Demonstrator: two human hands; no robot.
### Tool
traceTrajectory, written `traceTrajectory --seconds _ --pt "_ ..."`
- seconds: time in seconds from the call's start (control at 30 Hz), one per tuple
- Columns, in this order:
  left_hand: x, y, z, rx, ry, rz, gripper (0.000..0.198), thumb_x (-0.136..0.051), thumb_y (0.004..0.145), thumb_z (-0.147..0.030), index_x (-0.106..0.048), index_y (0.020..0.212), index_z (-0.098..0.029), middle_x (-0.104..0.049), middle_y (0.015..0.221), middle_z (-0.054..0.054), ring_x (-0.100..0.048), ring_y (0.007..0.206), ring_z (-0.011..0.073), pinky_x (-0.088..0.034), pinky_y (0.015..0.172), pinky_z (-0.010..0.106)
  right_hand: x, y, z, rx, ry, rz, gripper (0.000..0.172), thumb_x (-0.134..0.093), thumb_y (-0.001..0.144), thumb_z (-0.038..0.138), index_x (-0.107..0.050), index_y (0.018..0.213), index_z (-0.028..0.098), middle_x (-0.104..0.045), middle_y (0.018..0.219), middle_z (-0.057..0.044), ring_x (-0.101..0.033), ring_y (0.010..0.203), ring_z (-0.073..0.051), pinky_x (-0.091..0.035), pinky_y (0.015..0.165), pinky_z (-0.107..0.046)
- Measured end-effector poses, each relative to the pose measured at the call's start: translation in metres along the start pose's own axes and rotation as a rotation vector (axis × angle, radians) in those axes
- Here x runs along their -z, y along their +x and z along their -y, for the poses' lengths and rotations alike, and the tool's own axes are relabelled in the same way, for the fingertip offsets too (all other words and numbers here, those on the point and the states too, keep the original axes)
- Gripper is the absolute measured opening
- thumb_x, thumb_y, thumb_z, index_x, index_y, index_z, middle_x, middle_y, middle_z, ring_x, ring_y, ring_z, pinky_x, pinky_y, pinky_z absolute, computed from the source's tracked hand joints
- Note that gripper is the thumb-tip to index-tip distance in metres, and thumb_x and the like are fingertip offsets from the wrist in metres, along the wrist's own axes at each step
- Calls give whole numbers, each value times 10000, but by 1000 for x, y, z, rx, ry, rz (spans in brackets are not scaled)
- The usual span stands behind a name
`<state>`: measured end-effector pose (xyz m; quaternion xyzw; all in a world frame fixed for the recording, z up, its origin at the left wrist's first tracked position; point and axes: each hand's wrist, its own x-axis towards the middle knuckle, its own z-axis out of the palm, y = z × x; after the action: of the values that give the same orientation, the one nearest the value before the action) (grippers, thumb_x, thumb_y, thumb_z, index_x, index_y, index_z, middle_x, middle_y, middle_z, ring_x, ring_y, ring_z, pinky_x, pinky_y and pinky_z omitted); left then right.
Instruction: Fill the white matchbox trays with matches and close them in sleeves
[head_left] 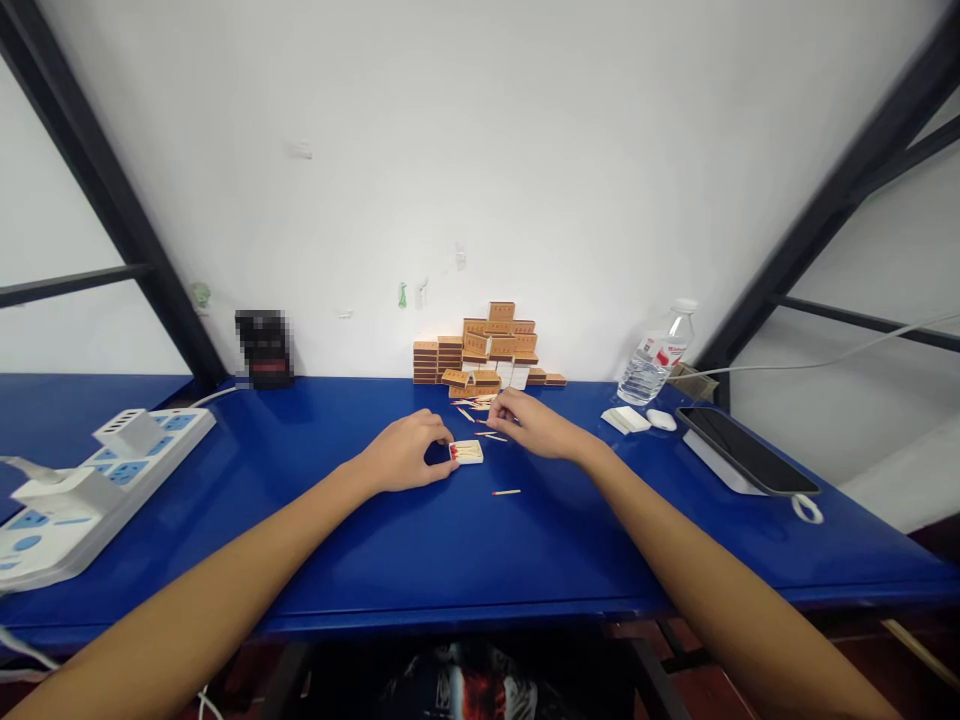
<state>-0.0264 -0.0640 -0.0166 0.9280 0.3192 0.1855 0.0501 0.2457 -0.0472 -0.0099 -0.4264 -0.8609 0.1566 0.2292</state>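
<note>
Between the thumb and fingers of my left hand (412,452) is a small white matchbox tray (470,453), resting on the blue table. Several matches with red heads lie in it. My right hand (525,422) is closed in a pinch beside a loose pile of matches (474,404); a match (481,421) sticks out at its fingertips, partly hidden. A single match (506,492) lies apart, nearer to me. Behind the pile, orange-brown matchboxes (501,312) are stacked against the wall, some showing white trays.
A power strip (180,440) with plugs stands at the left on the blue table (390,560). A black box (270,350) is at the back left. At the right are a tilted water bottle (652,365), small white items (626,420) and a phone (746,450).
</note>
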Motion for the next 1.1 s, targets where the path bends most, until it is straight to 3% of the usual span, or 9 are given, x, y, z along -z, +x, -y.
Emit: traceTrajectory --seconds 0.2,0.37,1.1 --pt "-3 1 0 -11 -13 -20 243 -695 924 -404 -712 1043 -193 -693 978 64 -620 959 233 -507 853 352 -14 0 25 84 -11 -13 120 -565 1012 258 -618 932 186 -574 1009 -68 -553 970 -212 -451 874 -336" --pt "-3 0 1 -16 -22 -17 221 -698 922 -394 -706 1020 -196 -696 993 58 -618 960 228 -506 864 353 -22 0 26 78 -92 24 80 -566 1001 190 -631 955 181 -564 1060 -88 -538 1036 -236 -443 930 -370" --pt "-3 1 1 -13 -30 -25 214 -693 922 -397 -705 1004 -200 -696 983 62 -619 963 236 -503 854 359 -19 0 24 93 -92 66 108 -593 1004 231 -675 957 180 -592 1025 -80 -567 966 -216 -452 848 -326"
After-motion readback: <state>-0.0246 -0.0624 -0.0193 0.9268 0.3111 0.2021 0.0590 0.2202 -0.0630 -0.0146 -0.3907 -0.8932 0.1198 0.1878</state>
